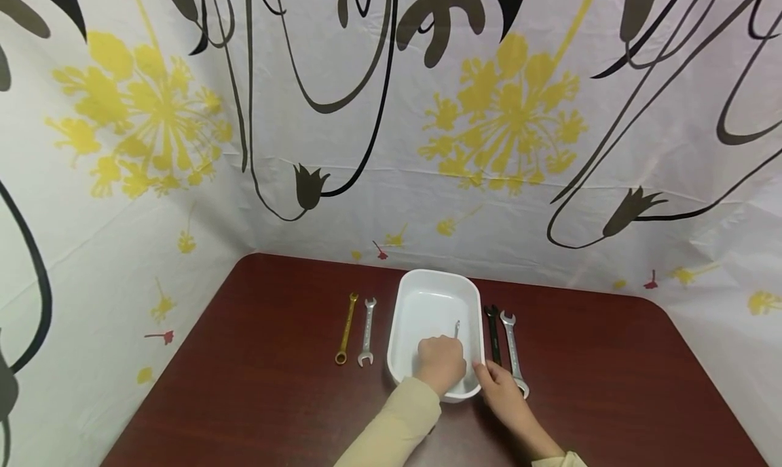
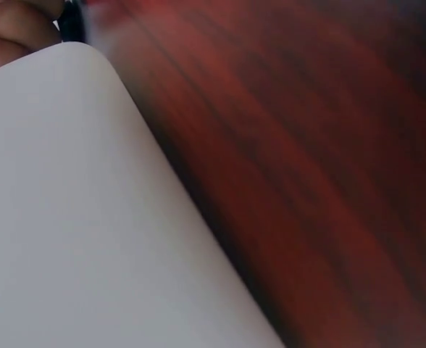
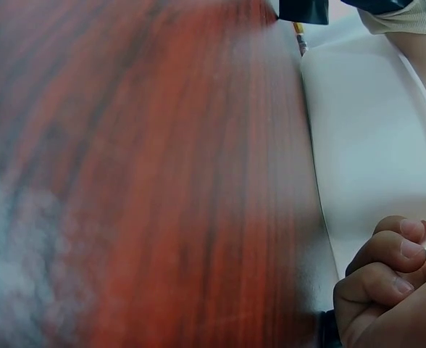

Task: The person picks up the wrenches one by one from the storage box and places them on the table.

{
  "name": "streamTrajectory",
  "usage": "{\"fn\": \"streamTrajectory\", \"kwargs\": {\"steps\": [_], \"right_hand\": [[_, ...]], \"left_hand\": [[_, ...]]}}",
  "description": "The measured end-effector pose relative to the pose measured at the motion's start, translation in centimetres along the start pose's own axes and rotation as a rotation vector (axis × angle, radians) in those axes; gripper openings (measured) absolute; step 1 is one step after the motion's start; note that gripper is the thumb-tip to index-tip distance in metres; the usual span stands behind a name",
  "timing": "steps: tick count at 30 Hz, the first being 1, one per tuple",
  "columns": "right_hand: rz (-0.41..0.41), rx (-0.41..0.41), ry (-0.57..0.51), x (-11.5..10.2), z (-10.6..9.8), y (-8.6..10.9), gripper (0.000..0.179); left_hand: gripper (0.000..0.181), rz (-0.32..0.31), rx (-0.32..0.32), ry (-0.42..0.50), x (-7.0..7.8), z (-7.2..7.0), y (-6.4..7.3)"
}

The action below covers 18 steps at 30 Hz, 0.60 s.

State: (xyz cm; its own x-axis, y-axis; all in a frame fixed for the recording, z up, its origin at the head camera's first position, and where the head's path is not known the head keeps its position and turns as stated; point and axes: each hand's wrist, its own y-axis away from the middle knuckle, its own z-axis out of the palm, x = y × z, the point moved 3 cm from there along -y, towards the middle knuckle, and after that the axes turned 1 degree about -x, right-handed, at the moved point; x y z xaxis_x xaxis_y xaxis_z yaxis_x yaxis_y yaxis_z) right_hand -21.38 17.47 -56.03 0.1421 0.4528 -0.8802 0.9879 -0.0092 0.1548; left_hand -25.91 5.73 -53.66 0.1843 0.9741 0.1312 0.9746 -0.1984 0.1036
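Observation:
In the head view my left hand point(image 1: 441, 364) reaches down into a white rectangular tray point(image 1: 435, 281), its fingers curled round a slim silvery tool point(image 1: 457, 328). Only the tip of that tool shows beyond the hand, so its kind is hidden. At the tray's near right corner my right hand point(image 1: 506, 398) grips the rim, thumb on top. Its curled fingers point(image 3: 387, 254) lie against the tray's wall point(image 3: 372, 130) in the right wrist view. Just right of the tray lie a black wrench point(image 1: 493, 334) and a silver wrench point(image 1: 512, 345), whose lower end is close to the right hand.
Left of the tray lie a gold-coloured combination wrench point(image 1: 347, 331) and a silver open-ended wrench point(image 1: 367, 332), side by side. The table point(image 1: 256, 372) is dark reddish wood with rounded far corners. A flower-patterned cloth point(image 1: 366, 134) hangs behind it and at the left.

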Motion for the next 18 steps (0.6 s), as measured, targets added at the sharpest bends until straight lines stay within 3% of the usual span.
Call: {"fn": "streamTrajectory", "kwargs": {"steps": [13, 18], "right_hand": [[-0.003, -0.005, 0.001, 0.0, 0.2, 0.0, 0.032], [-0.001, -0.006, 0.004, -0.1, 0.1, 0.0, 0.032]], "left_hand": [[0.032, -0.046, 0.131, 0.148, -0.6, -0.9, 0.4], [0.031, -0.029, 0.218, 0.191, -0.7, -1.7, 0.7]]}}
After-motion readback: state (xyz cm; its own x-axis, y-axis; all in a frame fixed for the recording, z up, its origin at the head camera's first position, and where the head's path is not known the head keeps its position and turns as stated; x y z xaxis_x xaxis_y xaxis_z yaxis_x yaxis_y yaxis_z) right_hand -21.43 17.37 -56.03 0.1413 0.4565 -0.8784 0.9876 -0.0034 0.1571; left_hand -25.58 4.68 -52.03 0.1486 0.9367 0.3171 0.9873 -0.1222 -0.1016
